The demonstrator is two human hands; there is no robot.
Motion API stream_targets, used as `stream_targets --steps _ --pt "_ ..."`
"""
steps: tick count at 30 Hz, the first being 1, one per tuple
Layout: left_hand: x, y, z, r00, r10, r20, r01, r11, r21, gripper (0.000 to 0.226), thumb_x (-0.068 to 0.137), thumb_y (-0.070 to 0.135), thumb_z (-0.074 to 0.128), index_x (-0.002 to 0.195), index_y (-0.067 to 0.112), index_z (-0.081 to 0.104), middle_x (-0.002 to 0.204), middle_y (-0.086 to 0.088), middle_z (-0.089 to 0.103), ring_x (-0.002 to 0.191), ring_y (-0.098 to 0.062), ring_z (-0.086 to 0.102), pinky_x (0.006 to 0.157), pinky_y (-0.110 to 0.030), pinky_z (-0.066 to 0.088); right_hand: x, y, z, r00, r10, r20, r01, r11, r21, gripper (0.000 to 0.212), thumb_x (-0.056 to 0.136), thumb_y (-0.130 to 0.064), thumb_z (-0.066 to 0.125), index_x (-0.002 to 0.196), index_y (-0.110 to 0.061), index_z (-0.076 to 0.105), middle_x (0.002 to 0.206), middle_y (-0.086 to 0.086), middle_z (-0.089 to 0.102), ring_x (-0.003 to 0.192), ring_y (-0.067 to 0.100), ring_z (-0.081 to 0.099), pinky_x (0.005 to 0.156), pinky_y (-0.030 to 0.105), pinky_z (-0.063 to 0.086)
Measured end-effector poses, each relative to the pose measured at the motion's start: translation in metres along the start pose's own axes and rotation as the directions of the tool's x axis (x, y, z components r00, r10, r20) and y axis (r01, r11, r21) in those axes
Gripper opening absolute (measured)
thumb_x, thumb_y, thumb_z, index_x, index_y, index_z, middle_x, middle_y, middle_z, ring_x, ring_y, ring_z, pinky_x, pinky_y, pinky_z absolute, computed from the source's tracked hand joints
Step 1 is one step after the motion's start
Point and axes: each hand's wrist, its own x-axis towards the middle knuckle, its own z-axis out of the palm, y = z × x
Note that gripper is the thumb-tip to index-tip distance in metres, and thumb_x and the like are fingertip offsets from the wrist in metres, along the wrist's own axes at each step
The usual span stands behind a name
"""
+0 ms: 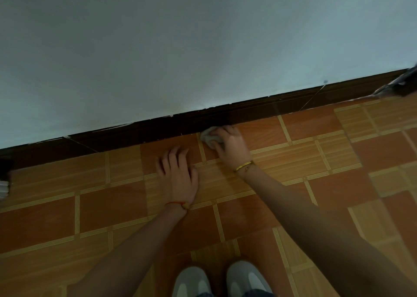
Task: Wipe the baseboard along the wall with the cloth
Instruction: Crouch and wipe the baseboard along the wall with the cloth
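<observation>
One wall (pixel 203 48), one dark baseboard (pixel 282 104), tiled floor (pixel 112 206). Mid-wipe, I judge: my right hand (pixel 232 145) grips one pale cloth (pixel 209 136) at baseboard foot. My left hand (pixel 178 172) loose, fingers spread, holding nothing. Next: slide cloth along board, keep pressure. Two grey shoes (pixel 191 281) below.

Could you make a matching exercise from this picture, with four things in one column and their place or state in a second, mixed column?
Things:
1. cloth
2. left hand
3. baseboard
4. gold bracelet

Places or states:
A. dark strip between wall and floor
B. on the right wrist
C. gripped by the right hand, at the foot of the baseboard
D. over the floor tiles, fingers spread, holding nothing

Pairs: 1-C, 2-D, 3-A, 4-B
</observation>
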Motion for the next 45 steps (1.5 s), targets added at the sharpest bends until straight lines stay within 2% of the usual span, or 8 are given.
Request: stream_targets --steps 3,10,13,18,24,32,41,45 --pt "0.006 0.011 0.002 0.998 0.051 0.031 -0.049 0.997 -0.055 0.047 0.089 0.028 0.044 0.132 0.012 0.054 0.138 -0.011 0.049 0.128 -0.033 0.044 0.112 -0.061 0.028 0.001 0.025 -0.019 0.999 0.046 -0.023 -0.048 0.997 -0.061 0.029 0.085 -0.01 0.062 0.114 -0.005 0.061 0.112 0.014 0.058 0.104 0.03 0.05 0.086 0.038 0.047" --pt "0.015 0.033 0.013 0.989 0.089 0.121 -0.08 0.994 -0.08 0.048 0.091 0.028 0.045 0.137 0.016 0.049 0.139 -0.009 0.048 0.13 -0.032 0.042 0.113 -0.06 0.031 0.002 0.099 -0.075 0.904 0.39 -0.174 -0.412 0.904 -0.113 0.024 0.086 -0.011 0.06 0.109 -0.004 0.062 0.112 0.02 0.058 0.102 0.038 0.052 0.083 0.038 0.044" --pt "0.017 0.041 0.015 0.985 0.116 0.128 -0.107 0.992 -0.073 0.049 0.091 0.027 0.052 0.138 0.016 0.048 0.14 -0.009 0.049 0.131 -0.032 0.042 0.113 -0.06 0.031 0.004 0.085 -0.071 0.926 0.364 -0.104 -0.375 0.919 -0.123 0.024 0.087 -0.012 0.06 0.109 -0.005 0.061 0.113 0.018 0.057 0.103 0.037 0.053 0.084 0.038 0.046" --pt "0.024 0.055 0.024 0.984 0.108 0.143 -0.099 0.993 -0.067 0.051 0.088 0.033 0.044 0.136 0.016 0.05 0.139 -0.009 0.048 0.13 -0.032 0.043 0.114 -0.061 0.028 0.001 0.033 -0.04 0.991 0.114 0.069 -0.109 0.992 -0.065 0.028 0.084 -0.009 0.062 0.112 -0.007 0.063 0.112 0.013 0.056 0.106 0.03 0.05 0.087 0.036 0.043" --pt "0.024 0.065 0.029 0.987 0.097 0.126 -0.084 0.991 -0.105 0.052 0.086 0.032 0.045 0.135 0.017 0.051 0.139 -0.008 0.049 0.13 -0.03 0.042 0.117 -0.06 0.024 0.003 0.053 -0.047 0.994 0.107 0.027 -0.104 0.99 -0.091 0.028 0.083 -0.011 0.064 0.111 -0.009 0.063 0.111 0.012 0.058 0.103 0.031 0.051 0.086 0.041 0.048" --pt "0.023 0.078 0.039 0.99 0.059 0.131 -0.047 0.994 -0.094 0.047 0.09 0.028 0.047 0.136 0.017 0.051 0.141 -0.009 0.047 0.134 -0.031 0.038 0.118 -0.064 0.019 -0.001 0.137 -0.1 0.863 0.463 -0.201 -0.495 0.854 -0.162 0.03 0.089 -0.014 0.057 0.118 -0.004 0.057 0.119 0.02 0.054 0.109 0.036 0.046 0.087 0.037 0.04" --pt "0.02 0.079 0.044 0.992 0.07 0.103 -0.072 0.997 0.013 0.047 0.093 0.03 0.041 0.134 0.012 0.053 0.139 -0.013 0.049 0.133 -0.035 0.041 0.116 -0.065 0.021 0.001 0.062 -0.036 0.997 -0.032 0.072 0.031 0.999 0.006 0.023 0.083 -0.014 0.065 0.105 -0.01 0.064 0.111 0.009 0.057 0.104 0.027 0.05 0.087 0.036 0.046" --pt "0.02 0.079 0.044 0.993 0.085 0.077 -0.085 0.996 -0.01 0.046 0.094 0.029 0.04 0.136 0.013 0.052 0.14 -0.012 0.048 0.134 -0.034 0.04 0.117 -0.064 0.019 0.006 0.09 -0.058 0.999 -0.007 0.037 0.008 1.0 -0.012 0.025 0.082 -0.012 0.066 0.107 -0.009 0.065 0.109 0.009 0.06 0.101 0.027 0.052 0.082 0.037 0.048"
